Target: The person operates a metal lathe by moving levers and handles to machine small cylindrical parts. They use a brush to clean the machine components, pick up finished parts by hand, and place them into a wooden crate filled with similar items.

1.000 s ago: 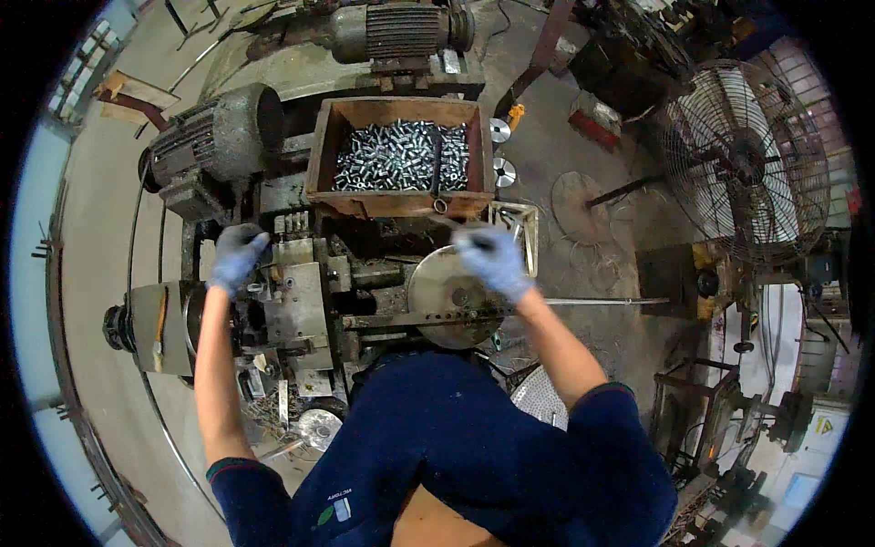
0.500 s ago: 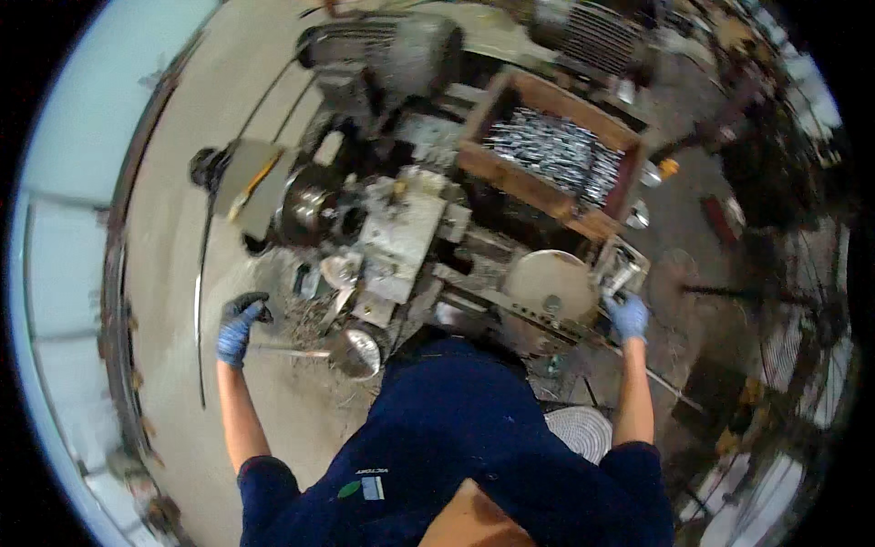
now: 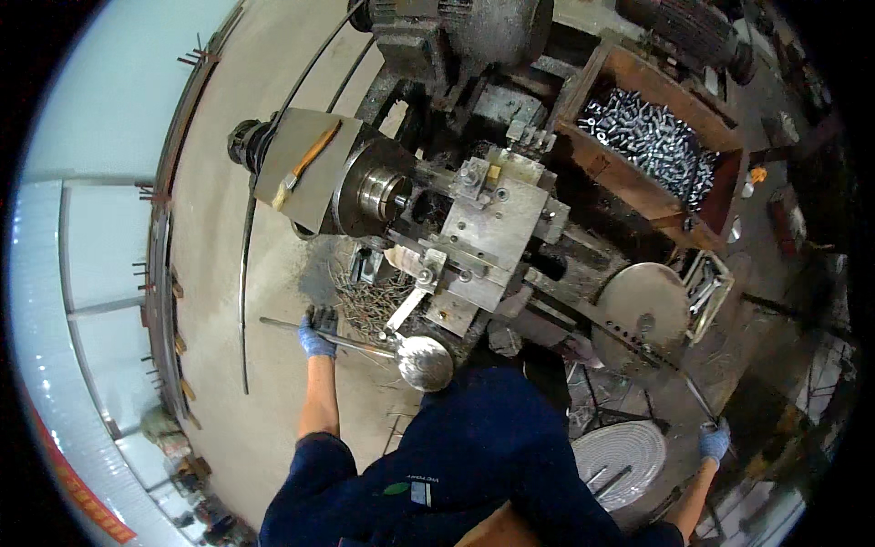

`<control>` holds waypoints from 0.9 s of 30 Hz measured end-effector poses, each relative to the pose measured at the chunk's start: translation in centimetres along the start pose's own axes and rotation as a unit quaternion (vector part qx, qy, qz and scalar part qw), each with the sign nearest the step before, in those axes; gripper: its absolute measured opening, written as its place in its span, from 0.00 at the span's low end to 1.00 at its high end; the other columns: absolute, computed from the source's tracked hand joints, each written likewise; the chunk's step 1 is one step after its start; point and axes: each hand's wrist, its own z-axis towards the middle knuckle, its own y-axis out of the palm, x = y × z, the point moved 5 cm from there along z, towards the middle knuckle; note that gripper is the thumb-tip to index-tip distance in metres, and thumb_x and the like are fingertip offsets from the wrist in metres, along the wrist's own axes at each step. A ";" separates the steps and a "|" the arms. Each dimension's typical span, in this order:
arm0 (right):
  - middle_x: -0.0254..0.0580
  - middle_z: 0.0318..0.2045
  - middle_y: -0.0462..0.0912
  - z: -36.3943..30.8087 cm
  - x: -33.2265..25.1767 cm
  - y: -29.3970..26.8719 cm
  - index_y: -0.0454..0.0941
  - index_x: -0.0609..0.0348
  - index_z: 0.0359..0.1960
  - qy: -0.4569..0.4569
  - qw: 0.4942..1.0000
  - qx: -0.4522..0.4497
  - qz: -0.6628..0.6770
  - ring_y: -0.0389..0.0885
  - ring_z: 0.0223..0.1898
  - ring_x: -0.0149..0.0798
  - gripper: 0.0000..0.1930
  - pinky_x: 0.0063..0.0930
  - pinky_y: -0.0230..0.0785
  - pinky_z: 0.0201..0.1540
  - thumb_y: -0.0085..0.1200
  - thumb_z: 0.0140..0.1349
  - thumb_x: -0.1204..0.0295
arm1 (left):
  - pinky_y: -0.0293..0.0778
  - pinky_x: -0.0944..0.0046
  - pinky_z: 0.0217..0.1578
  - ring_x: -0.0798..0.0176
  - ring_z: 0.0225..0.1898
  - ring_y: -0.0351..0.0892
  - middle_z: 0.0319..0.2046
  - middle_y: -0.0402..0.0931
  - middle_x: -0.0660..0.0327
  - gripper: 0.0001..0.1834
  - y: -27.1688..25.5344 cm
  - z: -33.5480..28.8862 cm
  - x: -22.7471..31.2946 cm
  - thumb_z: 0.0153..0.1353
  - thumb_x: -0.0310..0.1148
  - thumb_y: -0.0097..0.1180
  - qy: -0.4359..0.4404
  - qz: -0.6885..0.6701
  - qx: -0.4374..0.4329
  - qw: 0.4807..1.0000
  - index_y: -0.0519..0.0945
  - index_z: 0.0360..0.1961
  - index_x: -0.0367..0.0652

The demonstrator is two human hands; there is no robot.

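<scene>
My left hand (image 3: 318,338), in a blue glove with dark fingers, is closed around a thin metal lever (image 3: 365,346). The lever joins a round, shiny metal disc (image 3: 426,363) in front of my body. At the far right, my gloved right hand (image 3: 715,441) is closed on the end of a long bar handle (image 3: 670,366), which runs out from the machine. Between my hands is a lathe with a cylindrical chuck (image 3: 381,193) and a metal slide with a tool block (image 3: 492,223). A small bright piece shows at the chuck's mouth.
A rusty box (image 3: 629,187) of small metal parts stands behind right. A round plate (image 3: 643,310) and small tray (image 3: 709,296) sit before it. A brush (image 3: 305,164) rests on the chuck cover. Metal shavings (image 3: 369,296) lie below; a motor (image 3: 465,36) stands behind.
My right hand has moved from beside the small tray down and right to the bar handle's end. My left hand has come onto the lever. The view has shifted, and the disc is turned differently.
</scene>
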 end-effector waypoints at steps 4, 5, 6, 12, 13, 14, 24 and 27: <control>0.54 0.49 0.68 -4.3 0.5 2.1 0.65 0.63 0.50 0.126 0.988 -0.085 0.019 0.64 0.52 0.50 0.31 0.34 0.55 0.54 0.57 0.41 0.64 | 0.66 0.50 0.46 0.49 0.39 0.71 0.41 0.69 0.52 0.17 4.3 1.2 0.2 0.55 0.38 0.44 -0.033 0.041 -0.080 0.995 0.69 0.44 0.42; 0.53 0.50 0.66 -5.0 0.2 2.4 0.63 0.63 0.51 0.135 0.986 -0.093 0.001 0.62 0.53 0.49 0.33 0.34 0.54 0.55 0.57 0.41 0.64 | 0.66 0.50 0.46 0.49 0.37 0.71 0.42 0.69 0.51 0.18 5.5 1.7 0.4 0.55 0.37 0.45 -0.041 0.037 -0.105 0.993 0.67 0.46 0.41; 0.52 0.51 0.65 -6.6 0.4 2.8 0.62 0.63 0.52 0.153 0.983 -0.099 -0.014 0.61 0.54 0.49 0.34 0.34 0.53 0.56 0.57 0.41 0.64 | 0.67 0.51 0.45 0.50 0.36 0.71 0.41 0.69 0.52 0.16 7.4 2.2 0.5 0.55 0.37 0.45 -0.051 0.044 -0.121 0.990 0.68 0.43 0.41; 0.52 0.52 0.64 -12.5 -3.4 2.9 0.59 0.62 0.55 0.178 0.982 -0.062 0.006 0.63 0.52 0.49 0.36 0.33 0.57 0.54 0.58 0.41 0.67 | 0.64 0.60 0.35 0.60 0.28 0.62 0.25 0.65 0.58 0.07 13.9 3.0 -0.1 0.58 0.30 0.41 -0.078 0.075 -0.164 0.980 0.69 0.35 0.40; 0.53 0.51 0.65 -13.8 -3.6 3.4 0.60 0.62 0.55 0.181 0.981 -0.064 0.011 0.64 0.51 0.49 0.35 0.34 0.57 0.53 0.58 0.42 0.67 | 0.63 0.60 0.36 0.60 0.29 0.62 0.26 0.65 0.58 0.07 14.2 2.9 0.2 0.58 0.30 0.41 -0.088 0.071 -0.168 0.979 0.69 0.35 0.40; 0.53 0.51 0.66 -15.5 -3.5 4.2 0.60 0.62 0.54 0.186 0.980 -0.065 0.016 0.65 0.50 0.49 0.35 0.34 0.58 0.52 0.58 0.42 0.67 | 0.63 0.60 0.37 0.60 0.30 0.62 0.26 0.64 0.58 0.07 14.4 3.0 0.4 0.58 0.30 0.41 -0.099 0.068 -0.174 0.977 0.68 0.36 0.40; 0.46 0.34 0.77 -30.5 -6.1 10.9 0.69 0.70 0.44 0.210 0.943 -0.033 0.257 0.73 0.30 0.36 0.22 0.27 0.66 0.32 0.56 0.46 0.72 | 0.63 0.54 0.42 0.56 0.29 0.66 0.23 0.66 0.58 0.10 13.0 3.5 0.3 0.54 0.33 0.43 -0.082 0.129 -0.114 0.982 0.71 0.35 0.40; 0.42 0.27 0.76 -31.8 -5.5 12.1 0.71 0.72 0.38 0.239 0.926 -0.048 0.289 0.71 0.27 0.31 0.18 0.25 0.65 0.28 0.56 0.47 0.73 | 0.64 0.51 0.43 0.54 0.31 0.67 0.26 0.68 0.55 0.11 12.6 2.9 0.7 0.54 0.33 0.43 -0.068 0.139 -0.098 0.983 0.72 0.36 0.40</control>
